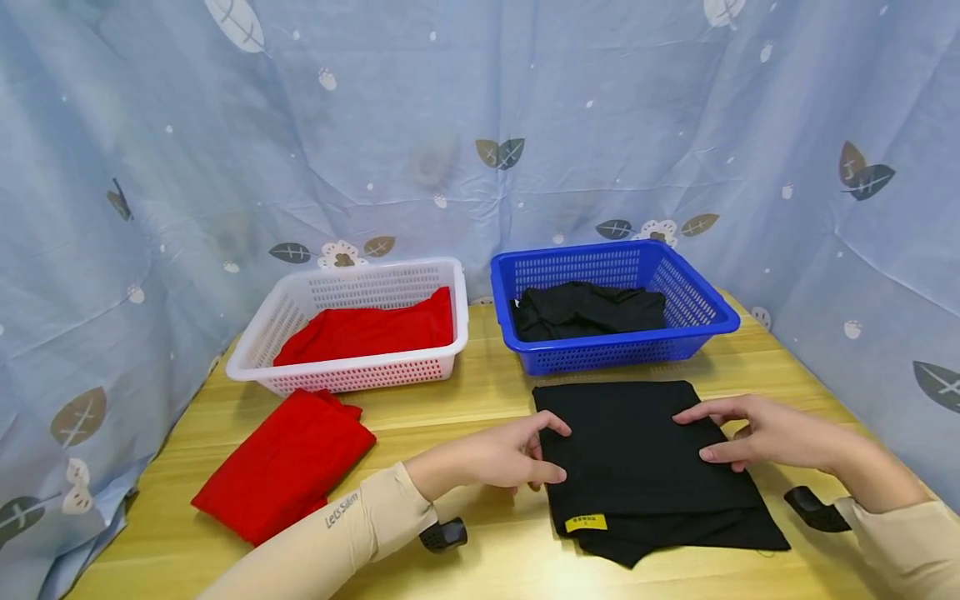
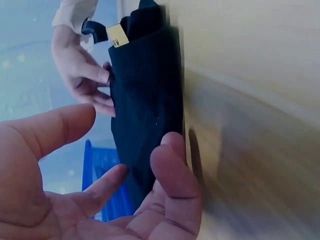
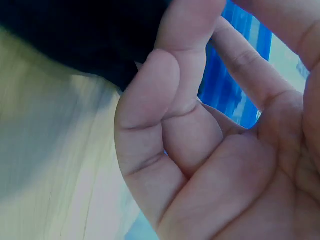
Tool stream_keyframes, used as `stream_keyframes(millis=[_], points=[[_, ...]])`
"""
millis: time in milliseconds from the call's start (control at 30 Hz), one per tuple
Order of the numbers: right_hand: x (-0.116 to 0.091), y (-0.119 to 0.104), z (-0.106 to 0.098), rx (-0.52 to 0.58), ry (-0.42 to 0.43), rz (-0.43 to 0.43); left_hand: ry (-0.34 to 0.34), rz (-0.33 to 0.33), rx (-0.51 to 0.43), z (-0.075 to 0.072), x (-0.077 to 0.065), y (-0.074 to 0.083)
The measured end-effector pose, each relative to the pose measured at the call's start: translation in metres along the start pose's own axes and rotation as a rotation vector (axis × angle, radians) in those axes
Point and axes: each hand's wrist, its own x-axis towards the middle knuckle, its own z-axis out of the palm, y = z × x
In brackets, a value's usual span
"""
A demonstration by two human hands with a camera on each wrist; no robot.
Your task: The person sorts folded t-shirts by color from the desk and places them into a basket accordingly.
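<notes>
A folded black garment (image 1: pixel 630 458) lies flat on the table, a small yellow label (image 1: pixel 586 522) near its front left corner. My left hand (image 1: pixel 517 454) is at the garment's left side, thumb and index finger apart over the edge. In the left wrist view, nothing sits between the thumb and fingers of the left hand (image 2: pixel 115 185). At the opposite side, my right hand (image 1: pixel 757 433) has its thumb and index finger spread, their tips over the black cloth. Loosely bent fingers of the right hand (image 3: pixel 200 135) overlap the cloth edge in the right wrist view.
Behind the garment stands a blue basket (image 1: pixel 622 343) with black cloth (image 1: pixel 592 308) inside. To its left is a white basket (image 1: pixel 360 375) holding red cloth (image 1: pixel 375 329). A folded red garment (image 1: pixel 288 467) lies in front of the white basket. A patterned blue curtain (image 1: pixel 420 108) surrounds the table.
</notes>
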Motion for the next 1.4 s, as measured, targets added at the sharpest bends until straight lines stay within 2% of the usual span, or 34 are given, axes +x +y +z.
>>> stream_keyframes(millis=[233,633,933,1167,1400], points=[[0.011,-0.016,0.019,0.071,-0.060,-0.023,0.010,-0.004,0.021,-0.015,-0.020,-0.016],[0.027,-0.032,0.038,0.061,-0.093,-0.114,0.046,-0.028,-0.004,-0.040,-0.053,-0.036],[0.020,-0.034,0.036,-0.007,0.022,0.021,0.146,-0.058,-0.132,-0.042,-0.046,-0.039],[0.029,-0.033,0.038,0.104,-0.022,0.078,0.162,-0.060,-0.210,-0.038,-0.038,-0.041],[0.037,-0.032,0.042,0.172,-0.063,0.078,0.151,-0.048,-0.221,-0.033,-0.029,-0.038]])
